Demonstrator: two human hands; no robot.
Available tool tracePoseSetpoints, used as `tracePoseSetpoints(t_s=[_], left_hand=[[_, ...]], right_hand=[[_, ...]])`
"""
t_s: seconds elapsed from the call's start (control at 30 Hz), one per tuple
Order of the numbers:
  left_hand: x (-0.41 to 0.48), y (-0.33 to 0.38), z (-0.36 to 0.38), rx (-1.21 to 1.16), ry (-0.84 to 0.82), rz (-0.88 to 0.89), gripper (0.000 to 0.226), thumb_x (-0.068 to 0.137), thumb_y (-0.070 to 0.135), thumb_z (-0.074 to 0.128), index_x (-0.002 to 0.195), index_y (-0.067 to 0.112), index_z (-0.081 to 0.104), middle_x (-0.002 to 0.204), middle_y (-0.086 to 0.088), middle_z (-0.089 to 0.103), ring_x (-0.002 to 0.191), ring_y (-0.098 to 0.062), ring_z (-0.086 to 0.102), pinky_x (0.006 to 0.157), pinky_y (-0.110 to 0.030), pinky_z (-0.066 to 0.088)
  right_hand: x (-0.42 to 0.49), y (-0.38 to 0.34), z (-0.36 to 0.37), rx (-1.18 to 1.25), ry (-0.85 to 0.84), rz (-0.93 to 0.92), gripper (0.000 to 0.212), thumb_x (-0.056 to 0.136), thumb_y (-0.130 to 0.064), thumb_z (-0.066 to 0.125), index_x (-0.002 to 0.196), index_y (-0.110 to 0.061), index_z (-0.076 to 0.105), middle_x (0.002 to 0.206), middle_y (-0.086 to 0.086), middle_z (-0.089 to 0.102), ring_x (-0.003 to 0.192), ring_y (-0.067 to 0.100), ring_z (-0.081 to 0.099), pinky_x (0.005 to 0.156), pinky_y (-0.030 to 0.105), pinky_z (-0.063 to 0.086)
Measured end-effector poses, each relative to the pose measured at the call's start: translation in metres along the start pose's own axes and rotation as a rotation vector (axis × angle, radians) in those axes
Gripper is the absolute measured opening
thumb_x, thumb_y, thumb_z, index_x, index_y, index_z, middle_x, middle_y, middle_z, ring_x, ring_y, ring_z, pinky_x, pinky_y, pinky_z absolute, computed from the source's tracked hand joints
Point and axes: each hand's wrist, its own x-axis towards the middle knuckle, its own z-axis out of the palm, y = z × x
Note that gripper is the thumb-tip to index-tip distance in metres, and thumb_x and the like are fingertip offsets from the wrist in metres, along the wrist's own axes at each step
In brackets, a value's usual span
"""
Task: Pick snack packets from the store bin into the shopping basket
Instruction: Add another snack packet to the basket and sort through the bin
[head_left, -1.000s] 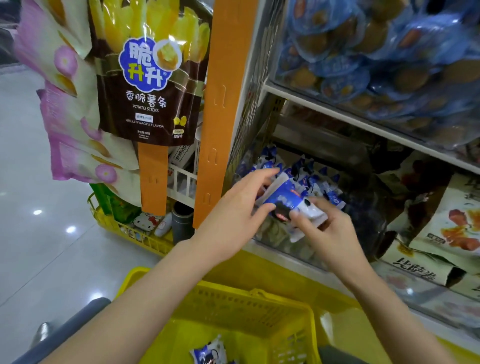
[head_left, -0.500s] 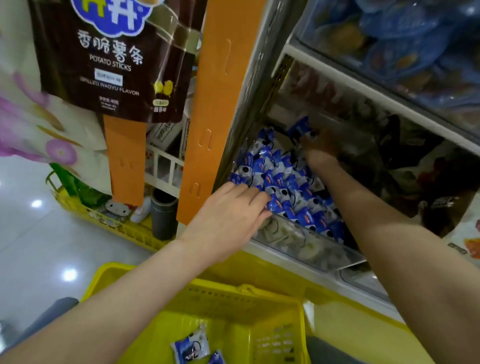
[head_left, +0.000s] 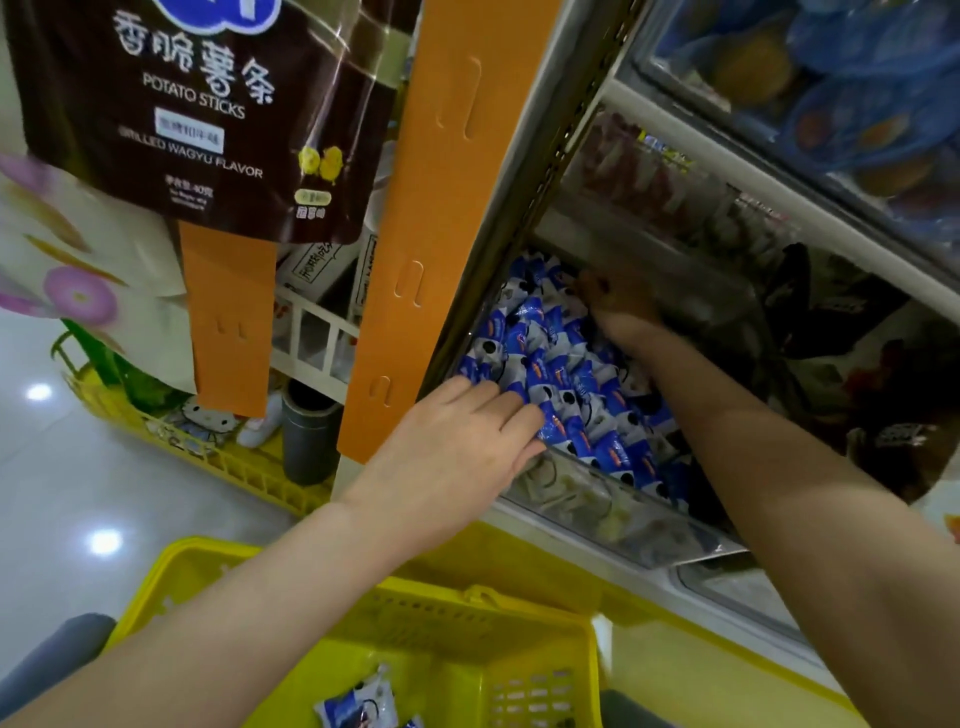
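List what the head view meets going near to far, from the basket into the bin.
Yellow shopping basket → left hand, at the front of the store bin → blue-and-white snack packets → right hand, in shadow at the back of the bin.

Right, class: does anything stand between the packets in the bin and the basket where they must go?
Nothing visible blocks the way. The basket sits open below the bin; the packets need only clear its see-through front wall. The left hand touches them; the right hand reaches further back.
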Motion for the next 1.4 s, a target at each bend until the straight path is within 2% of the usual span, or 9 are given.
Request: tracePoseSetpoints(t_s=[0.13, 0.37, 0.5, 0.63, 0.83, 0.97, 1.23, 1.33, 1.4], left_hand=[[0.0, 0.0, 0.0, -0.007, 0.008, -0.003, 0.037, 0.092, 0.028, 0.03, 0.088, 0.014, 0.063, 0.077, 0.0, 0.065, 0.069, -0.017, 0.061, 0.066, -0.028, 0.047], [0.0, 0.002, -0.001, -0.018, -0.009, -0.012, 0.03, 0.091, 0.027, 0.038, 0.089, 0.014, 0.065, 0.078, 0.0, 0.066, 0.07, -0.017, 0.061, 0.066, -0.028, 0.047], [-0.001, 0.002, -0.002, -0.025, -0.009, -0.014, 0.037, 0.093, 0.028, 0.031, 0.088, 0.016, 0.065, 0.078, 0.001, 0.066, 0.069, -0.015, 0.06, 0.066, -0.028, 0.047], [-0.001, 0.001, -0.001, -0.033, -0.001, -0.013, 0.035, 0.093, 0.028, 0.031, 0.087, 0.016, 0.064, 0.077, 0.002, 0.064, 0.069, -0.015, 0.058, 0.066, -0.029, 0.047], [-0.003, 0.006, -0.006, -0.019, -0.025, -0.032, 0.025, 0.092, 0.026, 0.043, 0.09, 0.014, 0.065, 0.082, -0.001, 0.065, 0.075, -0.016, 0.06, 0.071, -0.03, 0.048], [-0.01, 0.017, -0.02, -0.146, -0.005, -0.142, 0.033, 0.093, 0.029, 0.036, 0.103, 0.01, 0.062, 0.104, -0.006, 0.06, 0.099, -0.02, 0.056, 0.086, -0.032, 0.044], [-0.055, 0.037, -0.033, -0.676, 0.045, -0.568, 0.034, 0.095, 0.036, 0.04, 0.124, 0.02, 0.043, 0.116, 0.008, 0.046, 0.106, -0.003, 0.045, 0.091, -0.017, 0.036], [-0.063, 0.048, -0.031, -1.032, 0.044, -0.751, 0.017, 0.095, 0.028, 0.045, 0.11, 0.021, 0.049, 0.1, 0.009, 0.056, 0.086, 0.01, 0.053, 0.075, -0.005, 0.04], [-0.071, 0.054, -0.028, -1.132, 0.056, -0.841, 0.011, 0.096, 0.022, 0.045, 0.095, 0.014, 0.053, 0.078, 0.004, 0.055, 0.065, 0.003, 0.053, 0.062, -0.011, 0.042]], right_hand=[[0.002, 0.018, -0.021, -0.101, 0.252, -0.011, 0.028, 0.099, -0.022, 0.037, 0.085, -0.009, 0.057, 0.076, 0.003, 0.049, 0.061, 0.008, 0.042, 0.067, 0.029, 0.036], [0.002, 0.028, -0.016, -0.186, -0.011, 0.074, 0.031, 0.093, -0.037, 0.051, 0.101, -0.01, 0.063, 0.092, 0.004, 0.056, 0.074, 0.013, 0.051, 0.072, 0.031, 0.039], [0.008, 0.024, -0.016, -0.212, -0.119, 0.12, 0.028, 0.09, -0.036, 0.056, 0.094, -0.01, 0.063, 0.089, 0.008, 0.06, 0.066, 0.013, 0.051, 0.059, 0.026, 0.039], [0.002, 0.015, -0.013, -0.139, 0.05, 0.106, 0.021, 0.093, -0.027, 0.051, 0.101, -0.01, 0.061, 0.098, 0.01, 0.061, 0.084, 0.021, 0.058, 0.074, 0.033, 0.046], [-0.042, -0.017, -0.032, 0.056, 0.31, -0.002, 0.024, 0.095, -0.03, 0.047, 0.107, -0.011, 0.056, 0.103, 0.006, 0.063, 0.087, 0.016, 0.057, 0.074, 0.028, 0.042], [-0.105, -0.039, -0.041, 0.201, 0.336, -0.152, 0.013, 0.094, -0.026, 0.049, 0.091, -0.015, 0.055, 0.076, -0.005, 0.057, 0.064, 0.004, 0.053, 0.061, 0.022, 0.041], [-0.231, -0.054, -0.027, 0.477, 0.226, -0.295, 0.014, 0.092, -0.019, 0.054, 0.084, -0.026, 0.044, 0.063, -0.011, 0.045, 0.056, 0.002, 0.043, 0.053, 0.015, 0.036], [-0.259, -0.048, -0.001, 0.539, 0.06, -0.234, 0.014, 0.089, -0.013, 0.057, 0.084, -0.021, 0.047, 0.065, -0.011, 0.048, 0.058, -0.001, 0.044, 0.057, 0.013, 0.037], [-0.272, -0.044, 0.016, 0.663, -0.112, -0.134, 0.011, 0.089, -0.008, 0.057, 0.092, -0.015, 0.048, 0.075, 0.002, 0.059, 0.066, 0.003, 0.052, 0.063, 0.018, 0.043]])
